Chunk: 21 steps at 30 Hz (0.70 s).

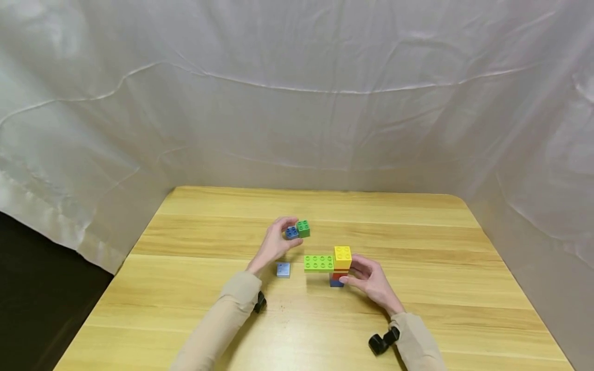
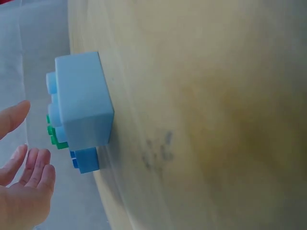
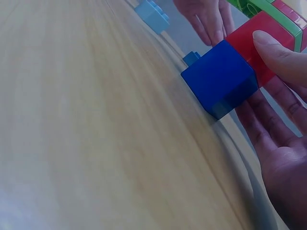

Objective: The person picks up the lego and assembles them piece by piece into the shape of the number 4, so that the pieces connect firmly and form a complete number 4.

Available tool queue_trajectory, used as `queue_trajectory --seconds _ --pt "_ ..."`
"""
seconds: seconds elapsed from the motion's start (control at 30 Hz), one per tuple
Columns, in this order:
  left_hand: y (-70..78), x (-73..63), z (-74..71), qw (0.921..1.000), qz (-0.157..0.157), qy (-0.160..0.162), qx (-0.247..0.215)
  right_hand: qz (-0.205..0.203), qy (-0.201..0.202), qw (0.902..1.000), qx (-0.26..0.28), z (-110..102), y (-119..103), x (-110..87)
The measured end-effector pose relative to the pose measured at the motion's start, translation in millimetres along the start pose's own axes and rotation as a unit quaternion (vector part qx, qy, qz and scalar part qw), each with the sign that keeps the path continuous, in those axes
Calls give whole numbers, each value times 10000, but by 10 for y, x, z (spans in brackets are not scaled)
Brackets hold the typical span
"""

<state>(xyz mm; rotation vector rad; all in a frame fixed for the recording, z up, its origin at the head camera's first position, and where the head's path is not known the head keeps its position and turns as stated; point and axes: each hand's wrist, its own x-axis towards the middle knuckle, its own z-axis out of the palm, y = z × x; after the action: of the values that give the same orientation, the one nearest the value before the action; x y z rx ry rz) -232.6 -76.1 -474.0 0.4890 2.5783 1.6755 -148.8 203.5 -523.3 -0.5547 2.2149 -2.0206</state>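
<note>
Curtain [image 1: 297,129], pale and creased, fills the back, and in front stretches one wood-grain table [image 1: 153,288]. Two beige sleeves [image 1: 213,330] lean in, and here come two hands! The right hand [image 1: 373,283] grips the brick stack [image 1: 327,264], thumb on its red brick [image 3: 244,37], fingers behind; the left hand [image 1: 275,242] holds thumb and fingers parted around two loose bricks, no pinch to be seen (whether skin meets plastic, I cannot tell).

One stack, then, near the table's middle: one eight-stud lime plate [image 1: 318,263] jutting leftward, one four-stud yellow brick [image 1: 342,256] on top, red below, one dark blue brick [image 3: 220,79] at the bottom. It looks light and stiff, slightly slick, hardly fragile, though that overhang could lever a joint loose; low around red and blue is the place to hold.

Three loose bricks: one green brick [image 1: 303,229], one pale blue brick [image 1: 283,270] nearer the person, one mid-blue brick [image 1: 291,233] just beside the green. Rigid featherweights, surely, best pinched by opposite walls.
</note>
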Motion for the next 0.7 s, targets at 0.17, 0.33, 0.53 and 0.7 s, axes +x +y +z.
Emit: queue_trajectory --seconds 0.17,0.33,0.53,0.7 --pt "-18 84 25 9996 -243 50 111 -32 13 10000 32 13 12 -2" --pt "-38 150 50 9986 -502 41 178 -126 26 9999 20 31 24 4" --pt "-58 204 67 9977 -626 54 237 -122 -24 9999 68 36 8 4" --pt "-69 232 76 9974 -697 60 175 -45 -64 9999 102 26 -4 1"
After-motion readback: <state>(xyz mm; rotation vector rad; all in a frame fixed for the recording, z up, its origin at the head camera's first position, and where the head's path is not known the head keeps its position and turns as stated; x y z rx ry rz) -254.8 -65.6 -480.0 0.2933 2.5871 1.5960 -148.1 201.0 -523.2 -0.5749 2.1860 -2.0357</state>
